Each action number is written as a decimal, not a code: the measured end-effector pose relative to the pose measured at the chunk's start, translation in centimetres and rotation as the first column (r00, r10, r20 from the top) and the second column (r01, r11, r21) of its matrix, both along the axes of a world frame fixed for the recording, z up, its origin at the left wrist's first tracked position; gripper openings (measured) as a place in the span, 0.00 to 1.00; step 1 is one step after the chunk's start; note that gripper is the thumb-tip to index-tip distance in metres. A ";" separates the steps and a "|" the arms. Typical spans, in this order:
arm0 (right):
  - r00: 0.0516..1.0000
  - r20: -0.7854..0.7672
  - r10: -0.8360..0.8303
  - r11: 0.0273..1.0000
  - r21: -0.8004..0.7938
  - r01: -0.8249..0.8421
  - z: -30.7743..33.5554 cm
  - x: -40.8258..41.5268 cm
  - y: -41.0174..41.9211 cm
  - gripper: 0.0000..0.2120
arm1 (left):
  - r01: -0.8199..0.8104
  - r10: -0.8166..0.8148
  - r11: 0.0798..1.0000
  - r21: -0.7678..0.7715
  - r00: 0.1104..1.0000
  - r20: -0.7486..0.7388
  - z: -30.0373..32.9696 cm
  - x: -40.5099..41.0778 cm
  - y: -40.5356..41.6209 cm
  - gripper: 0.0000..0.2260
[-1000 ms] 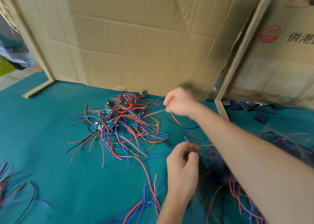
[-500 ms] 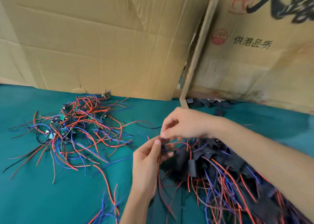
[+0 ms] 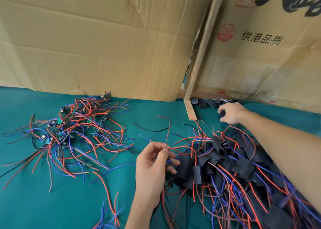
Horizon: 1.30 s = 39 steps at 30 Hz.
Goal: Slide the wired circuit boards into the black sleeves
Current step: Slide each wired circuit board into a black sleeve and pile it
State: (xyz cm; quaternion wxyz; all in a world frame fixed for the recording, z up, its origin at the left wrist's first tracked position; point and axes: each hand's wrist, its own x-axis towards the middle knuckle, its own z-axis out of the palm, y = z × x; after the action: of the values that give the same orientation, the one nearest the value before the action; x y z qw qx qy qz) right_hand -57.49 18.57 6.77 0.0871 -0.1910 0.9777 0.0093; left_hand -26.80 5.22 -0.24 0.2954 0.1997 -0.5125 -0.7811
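Left hand point(image 3: 154, 161) pinched the wires of one wired circuit board point(image 3: 169, 161) between thumb and forefinger, a red lead point(image 3: 167, 133) standing up from the pinch; the board itself sat mostly hidden behind the fingers point(image 3: 163, 155), held just above the table point(image 3: 34, 202), probably so its end stayed free for a sleeve. Right hand point(image 3: 231, 113) was stretched far back to the loose black sleeves point(image 3: 208, 103) lying along the foot of the cardboard wall point(image 3: 104, 46), fingers curled round a small dark piece there, likely one sleeve point(image 3: 222, 114); the grip was partly hidden, so a firm hold was not certain. Judged step: fetching an empty sleeve while the other hand kept the next board ready.

Stock looked sorted by stage: bare boards with red, blue and black wires in a tangled pile point(image 3: 73, 129) at left, well apart from the sleeved boards point(image 3: 225, 162) heaped at right under the right forearm, so done and undone units would not mix. A wooden strip point(image 3: 190, 110) lay between the wall panels, just beside the loose sleeves.

Risk: trailing wires could snag in the right heap when the sleeve came across
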 end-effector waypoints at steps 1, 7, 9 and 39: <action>1.000 0.002 -0.003 1.000 -0.006 0.003 0.4 0.4 -0.1 0.19 | -0.002 0.002 1.000 -0.007 1.000 0.002 0.0 0.1 0.0 0.09; 0.973 -0.201 0.116 0.926 -0.332 -0.179 6.9 6.8 -2.5 0.29 | -0.051 0.052 0.996 -0.066 0.999 0.011 0.0 0.1 0.2 0.09; 0.921 -0.310 0.234 0.822 -0.442 -0.358 8.8 11.6 -3.1 0.29 | -0.058 0.059 0.996 -0.064 0.998 0.009 0.1 0.1 0.3 0.09; 0.847 -0.284 0.449 0.588 -0.620 -0.520 4.0 24.8 -3.0 0.17 | -0.072 0.071 0.996 -0.052 0.997 -0.009 0.1 0.5 0.3 0.10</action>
State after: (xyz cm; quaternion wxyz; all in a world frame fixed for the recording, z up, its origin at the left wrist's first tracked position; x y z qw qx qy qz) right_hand -32.69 15.52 10.81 -0.0417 -0.4673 0.8254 -0.3140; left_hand -26.33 5.56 -0.18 0.3301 0.2072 -0.5241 -0.7572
